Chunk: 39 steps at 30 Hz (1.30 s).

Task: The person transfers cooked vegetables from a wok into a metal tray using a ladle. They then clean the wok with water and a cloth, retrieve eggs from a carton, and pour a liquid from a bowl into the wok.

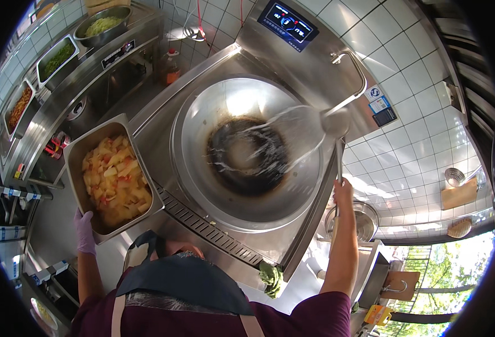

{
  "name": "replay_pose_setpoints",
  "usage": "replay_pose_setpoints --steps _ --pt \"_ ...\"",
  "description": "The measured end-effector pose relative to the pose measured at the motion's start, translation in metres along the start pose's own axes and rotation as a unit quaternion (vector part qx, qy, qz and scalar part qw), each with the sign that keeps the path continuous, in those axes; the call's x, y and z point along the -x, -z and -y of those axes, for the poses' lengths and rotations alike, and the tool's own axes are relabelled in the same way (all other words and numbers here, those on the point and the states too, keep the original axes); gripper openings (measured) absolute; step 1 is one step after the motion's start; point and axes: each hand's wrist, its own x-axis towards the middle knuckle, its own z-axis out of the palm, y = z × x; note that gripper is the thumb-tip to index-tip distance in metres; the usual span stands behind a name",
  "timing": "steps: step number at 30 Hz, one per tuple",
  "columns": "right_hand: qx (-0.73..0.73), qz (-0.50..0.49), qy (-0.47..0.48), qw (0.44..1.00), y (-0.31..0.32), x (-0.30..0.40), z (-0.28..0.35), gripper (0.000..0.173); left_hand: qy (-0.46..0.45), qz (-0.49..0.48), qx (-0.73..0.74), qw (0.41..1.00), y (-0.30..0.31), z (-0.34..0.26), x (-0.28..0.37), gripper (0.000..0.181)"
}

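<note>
My left hand (85,231), in a thin purple glove, grips the near corner of a deep steel food pan (73,168). Chunks of pale yellow food with red bits (117,179) fill much of it. The pan is held left of a large steel wok (213,210) set into the stove. My bare right hand (343,193) is closed around the long handle of a ladle (336,123), whose bowl is beside the spout of a wall tap (362,78). A sheet of water (298,130) fans from the ladle into the wok, whose middle is dark brown.
A slotted drain (209,227) runs along the stove's front, with a green cloth (270,278) at its right end. Left stands a steel counter (83,69) bearing food pans and a bowl of chopped greens (104,27). A lit control panel (288,24) is behind the wok.
</note>
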Motion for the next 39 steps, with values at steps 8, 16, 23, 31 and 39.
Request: replay_pose_setpoints --steps 8,16,23,31,39 --pt "-0.212 0.266 -0.166 0.926 -0.120 0.063 -0.039 0.019 0.000 -0.024 -0.013 1.000 -0.001 -0.005 0.007 0.046" --pt "-0.203 0.310 -0.211 0.904 -0.214 0.016 -0.041 0.024 -0.005 -0.020 -0.005 1.000 -0.006 -0.008 0.006 0.047" --pt "-0.234 0.418 -0.252 0.841 -0.275 0.072 0.019 0.016 -0.013 -0.013 -0.030 0.999 -0.005 -0.004 0.001 0.045" --pt "-0.085 0.542 -0.248 0.799 -0.173 0.127 0.016 0.041 0.000 -0.041 -0.013 0.999 0.004 0.019 0.000 0.047" --pt "-0.085 0.366 -0.065 0.925 -0.261 0.005 0.050 0.011 -0.002 -0.043 -0.018 0.999 0.006 0.019 -0.006 0.047"
